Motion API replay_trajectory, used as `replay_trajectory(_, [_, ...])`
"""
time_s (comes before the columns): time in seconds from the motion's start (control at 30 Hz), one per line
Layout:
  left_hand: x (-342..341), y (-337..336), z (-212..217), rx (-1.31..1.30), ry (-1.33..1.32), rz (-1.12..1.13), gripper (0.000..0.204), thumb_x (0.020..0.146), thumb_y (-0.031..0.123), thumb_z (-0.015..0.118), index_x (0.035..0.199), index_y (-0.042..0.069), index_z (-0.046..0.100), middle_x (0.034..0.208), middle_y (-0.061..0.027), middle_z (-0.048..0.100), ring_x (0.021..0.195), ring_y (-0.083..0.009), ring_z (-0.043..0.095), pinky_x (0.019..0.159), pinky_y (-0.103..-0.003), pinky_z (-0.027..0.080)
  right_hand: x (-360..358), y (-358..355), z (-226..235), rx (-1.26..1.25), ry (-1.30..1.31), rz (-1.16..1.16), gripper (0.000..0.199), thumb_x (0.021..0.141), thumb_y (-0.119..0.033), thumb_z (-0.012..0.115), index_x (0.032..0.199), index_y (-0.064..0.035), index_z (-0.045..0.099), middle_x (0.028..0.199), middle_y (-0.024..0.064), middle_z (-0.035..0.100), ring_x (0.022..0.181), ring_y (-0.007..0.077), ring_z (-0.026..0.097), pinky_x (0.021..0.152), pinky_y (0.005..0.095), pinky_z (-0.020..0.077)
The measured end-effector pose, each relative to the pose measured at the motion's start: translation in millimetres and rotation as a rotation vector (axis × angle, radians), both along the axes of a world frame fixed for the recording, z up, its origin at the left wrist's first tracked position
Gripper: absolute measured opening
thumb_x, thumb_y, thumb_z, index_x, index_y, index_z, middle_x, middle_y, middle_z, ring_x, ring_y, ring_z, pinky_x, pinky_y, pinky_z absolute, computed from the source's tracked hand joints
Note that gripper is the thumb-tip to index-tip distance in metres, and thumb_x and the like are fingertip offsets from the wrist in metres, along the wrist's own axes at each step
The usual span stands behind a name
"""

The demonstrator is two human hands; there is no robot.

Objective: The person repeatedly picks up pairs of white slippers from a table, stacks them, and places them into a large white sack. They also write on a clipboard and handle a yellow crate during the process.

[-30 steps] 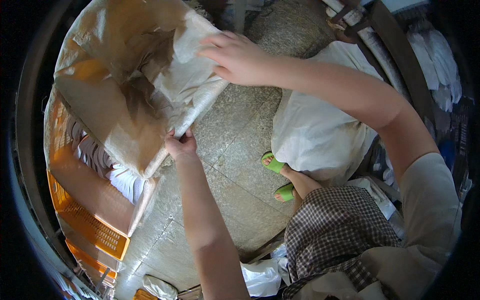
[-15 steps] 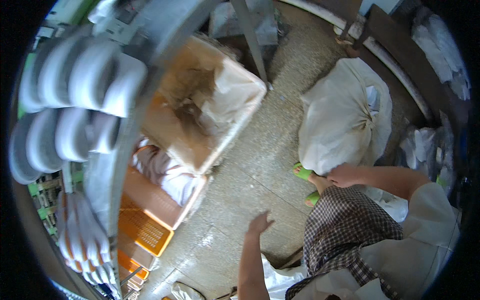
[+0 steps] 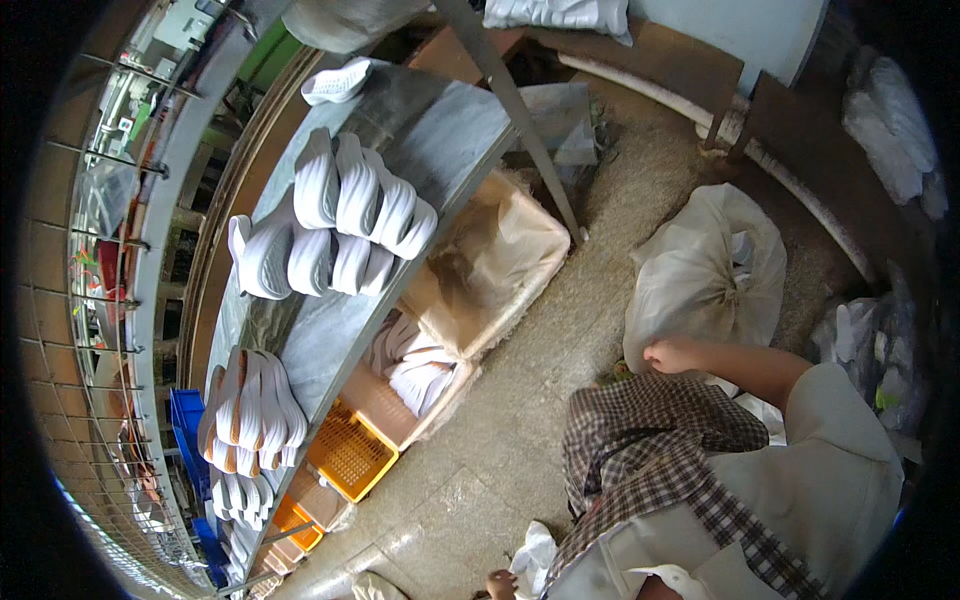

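My right hand (image 3: 672,354) hangs in front of my checkered apron (image 3: 650,420), its fingers curled closed. Just beyond it, a cream cloth sack (image 3: 685,285) with a gathered, knotted top stands on the floor; the hand overlaps its near edge, and nothing shows in the fingers. Low at the bottom edge, my left hand (image 3: 500,583) is only partly in view, beside a crumpled white bag (image 3: 535,552). I cannot make out its fingers, nor whether it touches that bag.
On the left, a long grey bench (image 3: 330,340) carries rows of white shoe soles (image 3: 358,195). Under it stand a cloth-lined bin (image 3: 500,265), a crate of soles (image 3: 425,385) and a yellow basket (image 3: 350,460). A slanting metal post (image 3: 520,130) rises beyond. Plastic bags (image 3: 865,340) lie right.
My left hand has dropped back to the bottom edge from out in front. The view has shifted, showing more bench and soles at left. My green-sandalled feet are now mostly hidden behind the apron.
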State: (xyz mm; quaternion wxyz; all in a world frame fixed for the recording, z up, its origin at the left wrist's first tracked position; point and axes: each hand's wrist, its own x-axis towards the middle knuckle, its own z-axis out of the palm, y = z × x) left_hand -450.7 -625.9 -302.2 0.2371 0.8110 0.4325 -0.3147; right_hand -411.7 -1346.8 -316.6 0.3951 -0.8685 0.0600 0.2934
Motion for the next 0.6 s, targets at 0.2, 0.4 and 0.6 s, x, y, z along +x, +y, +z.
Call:
replay_trajectory(0.2, [-32.5, -8.6, -142.0, -0.537, 0.058, -0.912, 0.049, 0.079, 0.015, 0.062, 0.123, 0.003, 0.046, 0.105, -0.013, 0.061, 0.101, -0.0243, 0.056, 0.084, -0.033, 0.045, -4.3, -28.0, 18.5, -0.164, 0.095, 0.007, 0.026, 0.082, -0.013, 0.051, 0.105, -0.0037, 0.057, 0.102, 0.0196, 0.059, 0.093, 0.0346, 0.057, 0.078, 0.0449, 0.045])
replay_trajectory(0.4, [112.1, -161.2, -79.6, -0.428, -0.243, -0.962, 0.033, 0.083, 0.02, 0.058, 0.111, 0.002, 0.054, 0.083, -0.0109, 0.066, 0.077, -0.0214, 0.062, 0.07, -0.032, 0.048, -44.7, -43.1, 20.3, -0.321, -0.004, -0.055, 0.029, 0.077, -0.013, 0.054, 0.104, -0.0042, 0.057, 0.099, 0.02, 0.06, 0.091, 0.036, 0.057, 0.077, 0.0469, 0.0453])
replay_trajectory(0.6, [205.0, -278.3, 32.2, -0.353, -0.34, -1.155, 0.034, 0.084, 0.026, 0.056, 0.112, 0.007, 0.056, 0.098, -0.018, 0.064, 0.091, -0.031, 0.062, 0.077, -0.037, 0.048, -83.4, -39.6, 4.4, -0.253, 0.106, -0.269, 0.023, 0.077, -0.012, 0.051, 0.094, -0.0014, 0.062, 0.093, 0.0193, 0.062, 0.086, 0.0356, 0.058, 0.075, 0.0447, 0.0457])
